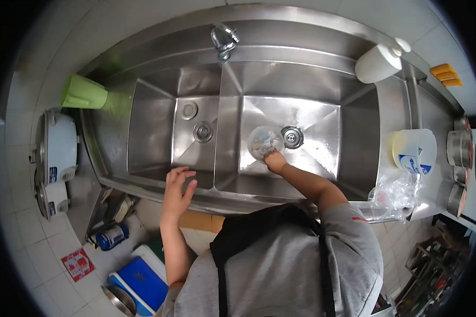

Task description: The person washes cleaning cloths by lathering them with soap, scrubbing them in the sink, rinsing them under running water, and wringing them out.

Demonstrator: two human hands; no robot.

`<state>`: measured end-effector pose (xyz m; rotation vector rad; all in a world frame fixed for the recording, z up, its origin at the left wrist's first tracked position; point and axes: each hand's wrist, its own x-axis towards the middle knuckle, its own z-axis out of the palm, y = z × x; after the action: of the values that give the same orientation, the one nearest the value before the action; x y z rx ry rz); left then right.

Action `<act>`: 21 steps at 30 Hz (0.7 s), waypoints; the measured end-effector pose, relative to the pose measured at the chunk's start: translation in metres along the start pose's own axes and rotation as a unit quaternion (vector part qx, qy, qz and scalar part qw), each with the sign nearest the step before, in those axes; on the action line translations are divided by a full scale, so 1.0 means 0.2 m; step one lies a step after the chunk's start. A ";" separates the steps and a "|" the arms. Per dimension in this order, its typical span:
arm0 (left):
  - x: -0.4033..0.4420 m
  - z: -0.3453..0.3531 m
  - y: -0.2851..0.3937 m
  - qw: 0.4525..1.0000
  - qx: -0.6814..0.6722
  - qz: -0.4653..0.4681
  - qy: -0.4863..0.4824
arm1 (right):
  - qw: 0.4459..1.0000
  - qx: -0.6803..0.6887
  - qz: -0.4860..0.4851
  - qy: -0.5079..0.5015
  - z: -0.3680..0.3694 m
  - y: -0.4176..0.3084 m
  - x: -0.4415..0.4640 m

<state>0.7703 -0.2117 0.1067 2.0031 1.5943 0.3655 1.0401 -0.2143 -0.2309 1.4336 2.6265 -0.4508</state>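
Note:
In the right basin of a steel double sink [328,158], my right hand [274,160] grips the near rim of a round, clear container [260,138]. Something whitish and bluish shows inside it, too small to make out. The container is just left of the right basin's drain [292,137]. My left hand [180,190] holds nothing; its fingers are apart, over the front edge of the left basin.
A faucet [223,41] stands behind the divider. At right are a white pump bottle [375,63], a translucent tub [426,148] and crumpled clear plastic [394,195]. A green pitcher [87,94] lies at left. A round disc [189,110] is in the left basin.

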 end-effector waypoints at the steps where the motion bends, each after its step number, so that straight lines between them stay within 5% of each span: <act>1: -0.03 0.01 -0.05 1.000 0.019 0.002 0.007 | 0.999 0.032 -0.024 -0.024 0.02 -0.01 -0.01; 3: -0.06 0.02 -0.04 0.999 -0.004 -0.037 0.009 | 0.990 0.110 -0.050 -0.072 0.01 0.02 0.02; 6: -0.12 0.01 -0.07 0.998 0.011 -0.064 0.009 | 0.985 0.143 0.098 0.011 -0.05 0.07 0.07; 7: -0.13 0.01 -0.05 0.997 0.009 -0.073 0.008 | 0.987 0.094 0.099 -0.087 -0.01 0.09 0.08; 11: -0.16 0.05 -0.03 0.992 -0.013 -0.126 0.007 | 0.969 0.045 0.123 -0.209 0.03 0.06 0.20; 14: -0.19 0.07 -0.06 0.991 0.005 -0.132 -0.001 | 0.971 0.030 0.179 -0.154 0.56 0.05 0.33; 16: -0.21 0.07 -0.05 0.989 0.007 -0.150 -0.002 | 0.861 0.315 0.395 -0.050 0.61 0.00 0.43; 18: -0.21 0.07 -0.05 0.989 0.012 -0.145 -0.004 | 0.682 0.567 0.461 0.025 0.54 0.00 0.41; 21: -0.18 0.04 0.03 0.992 -0.003 -0.126 -0.015 | 0.727 0.541 0.420 -0.039 0.24 0.01 0.38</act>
<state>0.7701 -0.2497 0.1089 1.7657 1.7971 0.2408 0.9982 -0.1663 -0.2955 2.4942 1.1859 -1.9439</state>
